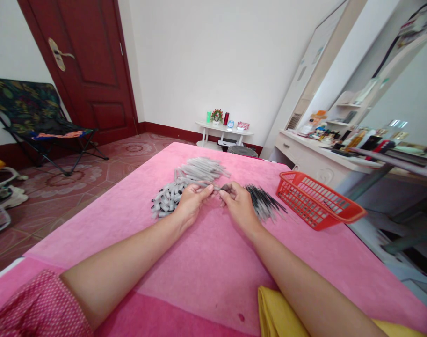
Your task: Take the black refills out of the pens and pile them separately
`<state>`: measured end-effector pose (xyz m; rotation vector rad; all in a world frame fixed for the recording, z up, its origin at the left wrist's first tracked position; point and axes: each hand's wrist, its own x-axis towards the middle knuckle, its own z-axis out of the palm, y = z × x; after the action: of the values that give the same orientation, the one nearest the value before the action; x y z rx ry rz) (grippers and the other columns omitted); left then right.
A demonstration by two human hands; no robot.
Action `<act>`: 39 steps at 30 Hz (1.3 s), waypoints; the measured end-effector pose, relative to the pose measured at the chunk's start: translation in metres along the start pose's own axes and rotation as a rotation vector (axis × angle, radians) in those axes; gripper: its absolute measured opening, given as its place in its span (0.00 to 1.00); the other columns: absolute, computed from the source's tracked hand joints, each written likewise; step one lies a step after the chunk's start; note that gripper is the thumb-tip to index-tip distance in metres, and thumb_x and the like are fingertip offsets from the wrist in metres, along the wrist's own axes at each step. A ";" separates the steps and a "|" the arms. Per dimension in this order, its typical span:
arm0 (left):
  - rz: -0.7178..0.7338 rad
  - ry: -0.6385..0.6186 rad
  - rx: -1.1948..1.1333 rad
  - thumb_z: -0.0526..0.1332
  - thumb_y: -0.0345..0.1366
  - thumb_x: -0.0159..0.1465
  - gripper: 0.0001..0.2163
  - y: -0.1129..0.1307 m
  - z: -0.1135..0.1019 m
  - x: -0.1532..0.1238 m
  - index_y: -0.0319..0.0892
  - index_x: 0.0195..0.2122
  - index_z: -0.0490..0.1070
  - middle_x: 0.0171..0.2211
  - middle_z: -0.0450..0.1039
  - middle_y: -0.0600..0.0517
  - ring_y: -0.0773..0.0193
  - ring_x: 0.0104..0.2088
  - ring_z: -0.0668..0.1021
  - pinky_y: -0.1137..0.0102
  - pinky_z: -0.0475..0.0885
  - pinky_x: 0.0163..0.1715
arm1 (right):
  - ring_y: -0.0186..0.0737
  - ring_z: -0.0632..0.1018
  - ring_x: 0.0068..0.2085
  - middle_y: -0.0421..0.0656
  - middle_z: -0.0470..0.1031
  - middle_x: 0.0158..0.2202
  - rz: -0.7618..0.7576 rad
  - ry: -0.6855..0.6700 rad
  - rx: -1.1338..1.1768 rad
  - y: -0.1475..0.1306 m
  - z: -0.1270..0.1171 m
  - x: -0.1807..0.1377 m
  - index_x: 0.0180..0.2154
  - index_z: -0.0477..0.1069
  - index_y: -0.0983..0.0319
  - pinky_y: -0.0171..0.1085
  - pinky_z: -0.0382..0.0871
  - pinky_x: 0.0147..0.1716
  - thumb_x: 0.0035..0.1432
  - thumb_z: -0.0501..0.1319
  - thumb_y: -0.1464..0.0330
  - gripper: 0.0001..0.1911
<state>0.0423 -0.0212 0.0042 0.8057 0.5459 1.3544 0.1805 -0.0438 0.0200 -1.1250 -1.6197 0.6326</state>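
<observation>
On the pink cloth (206, 262), the left hand (191, 202) and right hand (240, 204) meet. The left fingers pinch a gray barrel (213, 187). The right fingers close on a dark refill (224, 188) at its end. Caps (166, 199) lie left of the left fingers. A refill heap (265, 202) and a red basket (316, 201) lie right of the right fingers. A barrel pile (201, 169) lies beyond.

Left hand (190, 202) and right hand (238, 203) meet, fingertips pinched, 2 forearms outstretched.
</observation>
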 end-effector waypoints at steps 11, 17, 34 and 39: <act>0.004 -0.023 0.015 0.72 0.35 0.45 0.15 -0.002 -0.003 0.001 0.34 0.31 0.73 0.28 0.77 0.50 0.69 0.28 0.77 0.74 0.72 0.34 | 0.32 0.69 0.22 0.39 0.69 0.20 -0.021 -0.027 -0.159 0.003 -0.005 0.000 0.23 0.66 0.62 0.31 0.61 0.22 0.60 0.52 0.59 0.18; 0.004 -0.023 0.012 0.72 0.36 0.44 0.15 -0.002 -0.004 0.001 0.35 0.30 0.73 0.27 0.77 0.50 0.69 0.27 0.77 0.74 0.72 0.34 | 0.32 0.70 0.23 0.39 0.72 0.26 -0.041 -0.007 -0.120 0.002 -0.005 0.000 0.30 0.68 0.62 0.30 0.63 0.23 0.57 0.55 0.60 0.12; 0.009 -0.009 0.043 0.72 0.36 0.43 0.16 -0.002 -0.002 -0.001 0.34 0.30 0.73 0.26 0.76 0.50 0.69 0.27 0.77 0.74 0.71 0.32 | 0.32 0.70 0.22 0.39 0.71 0.25 -0.031 -0.042 -0.093 0.003 -0.004 -0.003 0.29 0.67 0.62 0.30 0.62 0.21 0.59 0.54 0.57 0.15; 0.004 -0.015 0.061 0.73 0.36 0.44 0.16 -0.001 -0.001 -0.001 0.33 0.30 0.73 0.27 0.77 0.49 0.69 0.28 0.77 0.75 0.71 0.32 | 0.31 0.68 0.19 0.38 0.66 0.17 0.004 -0.085 -0.111 0.003 -0.004 -0.003 0.22 0.65 0.62 0.31 0.60 0.20 0.62 0.49 0.56 0.22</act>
<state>0.0417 -0.0223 0.0023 0.8661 0.5768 1.3397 0.1859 -0.0456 0.0176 -1.1965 -1.7436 0.6064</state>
